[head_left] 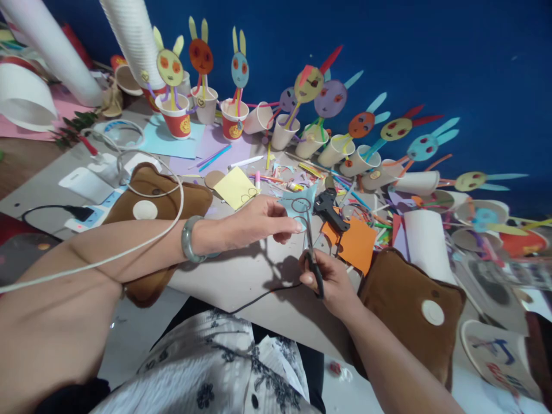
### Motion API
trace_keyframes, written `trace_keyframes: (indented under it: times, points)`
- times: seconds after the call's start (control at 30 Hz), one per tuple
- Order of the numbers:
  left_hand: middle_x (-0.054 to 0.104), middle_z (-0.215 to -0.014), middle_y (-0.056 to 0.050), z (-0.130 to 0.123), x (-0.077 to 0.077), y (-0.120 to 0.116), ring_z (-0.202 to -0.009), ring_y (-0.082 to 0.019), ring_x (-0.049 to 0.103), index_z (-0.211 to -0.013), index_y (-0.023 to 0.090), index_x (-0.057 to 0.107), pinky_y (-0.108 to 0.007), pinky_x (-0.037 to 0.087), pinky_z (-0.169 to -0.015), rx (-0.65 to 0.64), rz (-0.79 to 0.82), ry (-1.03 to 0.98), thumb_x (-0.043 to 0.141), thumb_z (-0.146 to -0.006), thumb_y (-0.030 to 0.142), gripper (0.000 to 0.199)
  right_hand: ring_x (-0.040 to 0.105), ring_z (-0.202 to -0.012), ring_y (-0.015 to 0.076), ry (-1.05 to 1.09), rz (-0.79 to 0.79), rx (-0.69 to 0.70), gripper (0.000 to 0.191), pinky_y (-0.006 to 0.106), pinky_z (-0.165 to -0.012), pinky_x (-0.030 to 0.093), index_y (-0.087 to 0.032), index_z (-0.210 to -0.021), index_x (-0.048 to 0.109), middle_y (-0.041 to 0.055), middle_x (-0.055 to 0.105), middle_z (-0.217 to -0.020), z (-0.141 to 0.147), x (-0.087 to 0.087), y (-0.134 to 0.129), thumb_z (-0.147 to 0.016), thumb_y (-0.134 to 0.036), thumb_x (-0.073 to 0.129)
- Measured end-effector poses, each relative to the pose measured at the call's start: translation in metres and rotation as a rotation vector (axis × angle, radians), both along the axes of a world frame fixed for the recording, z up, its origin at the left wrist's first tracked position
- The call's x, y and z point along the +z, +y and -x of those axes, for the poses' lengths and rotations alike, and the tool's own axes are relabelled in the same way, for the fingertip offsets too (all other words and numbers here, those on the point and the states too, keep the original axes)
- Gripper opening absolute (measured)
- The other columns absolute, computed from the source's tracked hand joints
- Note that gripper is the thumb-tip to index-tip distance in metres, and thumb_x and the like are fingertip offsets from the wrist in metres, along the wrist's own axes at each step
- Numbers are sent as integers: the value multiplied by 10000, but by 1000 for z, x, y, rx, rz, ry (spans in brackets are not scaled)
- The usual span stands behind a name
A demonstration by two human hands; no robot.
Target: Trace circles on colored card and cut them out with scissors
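My left hand (263,221) pinches a piece of light blue paper (297,201) with dark outlines drawn on it. In my right hand (330,276) is a pair of scissors (311,259) with black handles, fingers wrapped round them. The blades point up and away from me, against the blue paper's right part. Just beyond my left hand lies a yellow paper (236,188) with small drawn shapes. A black glue gun (331,210) rests right of the blue paper, beside orange paper (357,242).
Paper cups (175,118) with rabbit-faced figures stand along the blue wall. Brown cushions (414,310) lie at both sides. A white cable (142,244) crosses over my left forearm near a power strip (92,215). Pens and paper scraps cover the table's middle.
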State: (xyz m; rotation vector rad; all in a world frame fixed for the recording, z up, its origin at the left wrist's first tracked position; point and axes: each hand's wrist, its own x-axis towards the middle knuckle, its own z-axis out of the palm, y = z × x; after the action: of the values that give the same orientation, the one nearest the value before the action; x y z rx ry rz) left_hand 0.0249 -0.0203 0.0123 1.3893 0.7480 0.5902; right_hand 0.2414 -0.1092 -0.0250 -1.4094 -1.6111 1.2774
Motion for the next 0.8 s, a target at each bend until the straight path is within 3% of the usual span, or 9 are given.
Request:
trace_keyframes:
  times: [0.8]
  points:
    - [618,-596,8,-2,2,1,-594,-83,576,-630,167,545,-222,460,-612,38,38,-136,663,-821,280,251,333,-528,108,8,34,-17,656,281,-518,271,-222,-610,451,-52,419,-547,1,3,1,-681,-808,737]
